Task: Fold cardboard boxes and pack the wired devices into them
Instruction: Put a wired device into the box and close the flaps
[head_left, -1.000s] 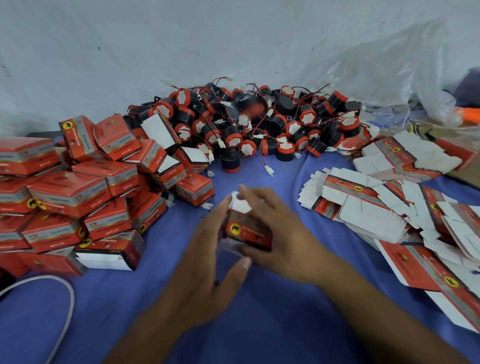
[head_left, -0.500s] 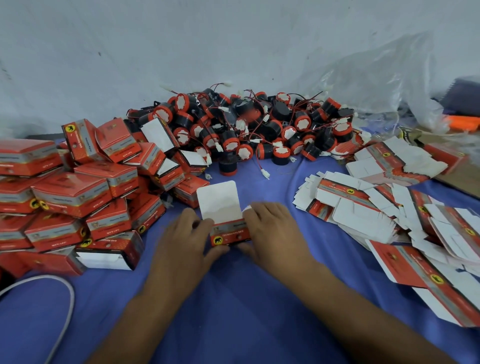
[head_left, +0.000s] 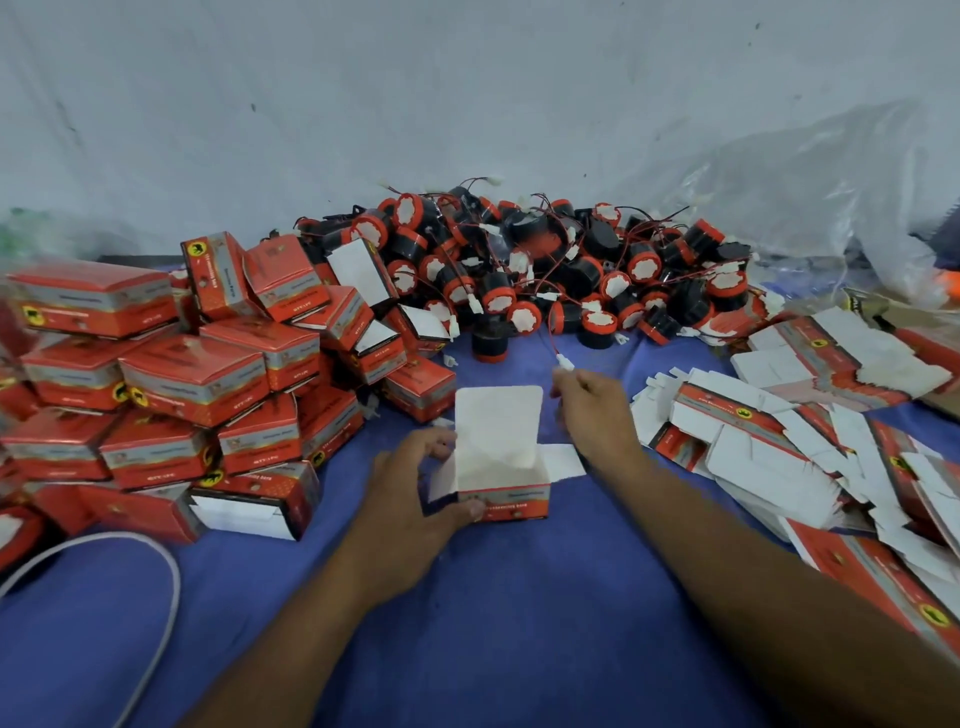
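We see a small red-and-white cardboard box (head_left: 511, 501) standing on the blue cloth (head_left: 467, 634), top open, white lid flap upright at its far edge. Our left hand (head_left: 410, 499) grips its left wall, thumb on the front face. Our right hand (head_left: 597, 410), just behind the box, pinches a white plug (head_left: 565, 362). The plug's red wire runs into the pile of black-and-red round wired devices (head_left: 545, 280). On the left, folded red boxes (head_left: 156, 374) crowd close. On the right lie flat cardboard blanks (head_left: 769, 431). Bare cloth lies nearest us.

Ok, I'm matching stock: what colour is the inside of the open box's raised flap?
Plain white; the open box shows it best in the head view.
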